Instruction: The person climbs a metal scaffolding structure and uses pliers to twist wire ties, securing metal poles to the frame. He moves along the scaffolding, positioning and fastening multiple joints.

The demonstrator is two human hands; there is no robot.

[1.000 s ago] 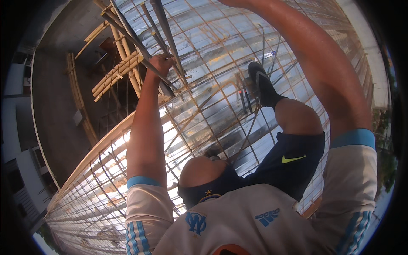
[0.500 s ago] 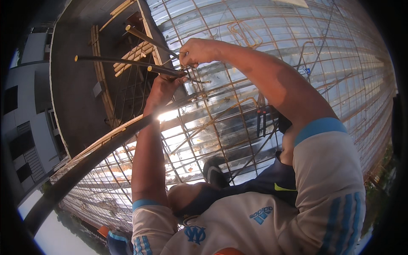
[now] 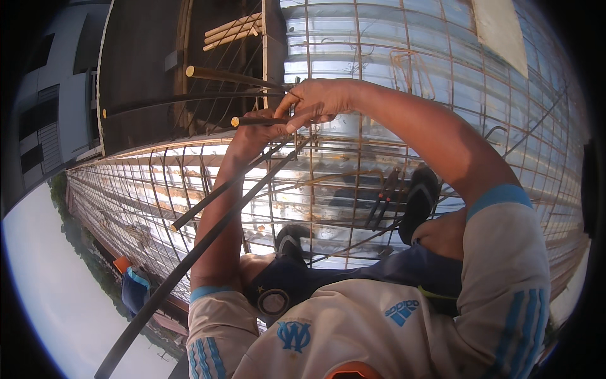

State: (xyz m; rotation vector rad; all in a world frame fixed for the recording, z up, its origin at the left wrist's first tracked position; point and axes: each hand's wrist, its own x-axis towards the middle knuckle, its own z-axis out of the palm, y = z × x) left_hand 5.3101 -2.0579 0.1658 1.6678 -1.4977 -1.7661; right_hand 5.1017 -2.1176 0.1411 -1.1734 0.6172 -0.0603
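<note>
My left hand [image 3: 257, 131] is closed at a dark rebar [image 3: 262, 121] with a yellow-painted end, which lies across it. Close against its fingertips, my right hand [image 3: 319, 101] bends its fingers in a pinch. Whatever sits between those fingers is too small or hidden to make out. Two more yellow-tipped rebars, an upper one [image 3: 237, 77] and a longer one [image 3: 170, 101], reach out leftward beside the hands. Below them, a short dark bar [image 3: 208, 205] and a long dark bar [image 3: 189, 262] slant down to the left across my left forearm.
Rusty wire mesh [image 3: 358, 126] covers ribbed metal decking [image 3: 334, 208] under me. Pliers-like cutters [image 3: 382, 202] with dark and red handles lie near my shoe [image 3: 421, 199]. The deck ends at a wooden edge board [image 3: 273, 44], beside a drop. A person [image 3: 136, 287] is at lower left.
My view has turned, so the deck and bars sit differently. My right hand has come down from above to meet my left fingertips. My left hand stays at the rebar.
</note>
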